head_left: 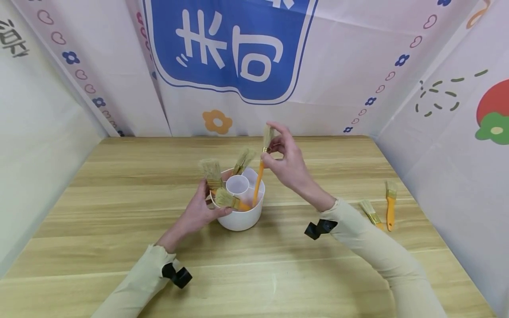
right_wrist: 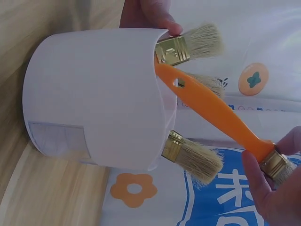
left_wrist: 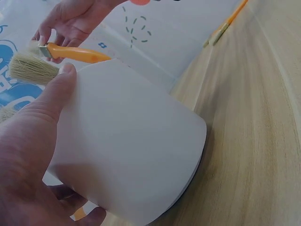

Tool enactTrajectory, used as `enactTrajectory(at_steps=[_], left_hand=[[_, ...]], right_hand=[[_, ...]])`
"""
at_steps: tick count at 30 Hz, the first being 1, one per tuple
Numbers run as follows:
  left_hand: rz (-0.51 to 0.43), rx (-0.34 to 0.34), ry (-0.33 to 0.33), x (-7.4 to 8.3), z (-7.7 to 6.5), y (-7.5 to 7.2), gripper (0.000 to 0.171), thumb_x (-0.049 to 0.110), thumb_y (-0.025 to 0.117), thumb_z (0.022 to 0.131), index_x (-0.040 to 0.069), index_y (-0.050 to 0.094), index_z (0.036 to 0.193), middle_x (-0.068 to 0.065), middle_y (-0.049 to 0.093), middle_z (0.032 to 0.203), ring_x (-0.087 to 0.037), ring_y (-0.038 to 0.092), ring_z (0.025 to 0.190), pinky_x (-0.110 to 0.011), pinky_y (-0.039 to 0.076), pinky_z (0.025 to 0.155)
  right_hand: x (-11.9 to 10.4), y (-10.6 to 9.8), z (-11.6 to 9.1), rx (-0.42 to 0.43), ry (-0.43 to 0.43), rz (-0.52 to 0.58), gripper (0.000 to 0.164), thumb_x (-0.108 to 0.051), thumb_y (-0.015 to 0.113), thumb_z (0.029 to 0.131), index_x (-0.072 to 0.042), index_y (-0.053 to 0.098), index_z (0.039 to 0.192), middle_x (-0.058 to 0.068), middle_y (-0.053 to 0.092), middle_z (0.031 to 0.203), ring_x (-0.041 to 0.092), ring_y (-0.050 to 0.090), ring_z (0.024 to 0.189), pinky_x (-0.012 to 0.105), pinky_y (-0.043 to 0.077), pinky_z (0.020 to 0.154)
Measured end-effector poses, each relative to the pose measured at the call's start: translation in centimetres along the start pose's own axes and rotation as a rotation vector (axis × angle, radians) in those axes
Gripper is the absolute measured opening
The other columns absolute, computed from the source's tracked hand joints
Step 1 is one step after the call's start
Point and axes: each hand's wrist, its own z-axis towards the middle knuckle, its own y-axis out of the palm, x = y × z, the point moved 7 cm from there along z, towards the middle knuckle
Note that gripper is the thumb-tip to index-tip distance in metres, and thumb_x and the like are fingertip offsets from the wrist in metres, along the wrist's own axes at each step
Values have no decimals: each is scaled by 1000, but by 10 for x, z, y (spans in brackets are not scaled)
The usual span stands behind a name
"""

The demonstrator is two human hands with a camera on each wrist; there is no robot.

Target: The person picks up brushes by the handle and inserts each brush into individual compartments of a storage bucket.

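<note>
A white round container (head_left: 240,221) with compartments and a round middle cup stands on the table. My left hand (head_left: 199,210) grips its left side, the thumb at the front rim in the left wrist view (left_wrist: 28,136). My right hand (head_left: 290,163) pinches a paintbrush (right_wrist: 211,101) near its metal band, bristles up. The end of its orange handle is at the container's rim, on the right side. Inside the container stand more paintbrushes: one at the left (head_left: 210,171), one at the back (head_left: 243,160) and one leaning at the front (head_left: 228,198).
Two orange-handled paintbrushes, one upright in view (head_left: 391,204) and one slanted (head_left: 371,213), lie on the wooden table (head_left: 119,212) at the right, beyond my right forearm. Printed cloth walls (head_left: 326,88) enclose the table at the back and both sides.
</note>
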Motion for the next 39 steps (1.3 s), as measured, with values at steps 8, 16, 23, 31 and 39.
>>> enactTrajectory(at_steps=[8,16,23,31,39], left_hand=[[-4,5,4,0,0,1,95,17,78,74,7,14,144,-20,35,141,-35,35,131,-55,32,108],[-16,10,25,0,1,1,93,13,77,75,5,15,143,-21,36,140,-35,36,130,-55,33,108],[-29,2,32,2,0,1,94,13,76,75,8,14,144,-19,33,142,-33,35,131,-55,33,108],[-33,0,30,1,0,1,93,15,76,76,10,15,145,-18,31,144,-32,32,134,-56,31,109],[-20,-7,30,-1,0,1,92,18,76,77,11,14,145,-16,32,143,-31,34,132,-56,32,107]], right_hand=[[-2,21,-14,-58,-295,-161,61,5,59,79,-6,39,135,17,54,97,24,58,82,22,54,55],[-4,55,-41,-221,-662,-353,55,9,61,76,-1,43,127,14,54,98,17,53,78,11,50,61],[-1,69,-55,-281,-806,-489,55,6,64,75,-5,47,126,12,53,100,10,45,65,10,38,55],[6,74,-66,-259,-841,-573,54,-1,67,77,-11,47,126,13,57,101,14,53,75,14,45,57],[9,77,-70,-223,-868,-612,55,-4,68,79,-13,45,128,12,57,99,14,52,75,16,45,57]])
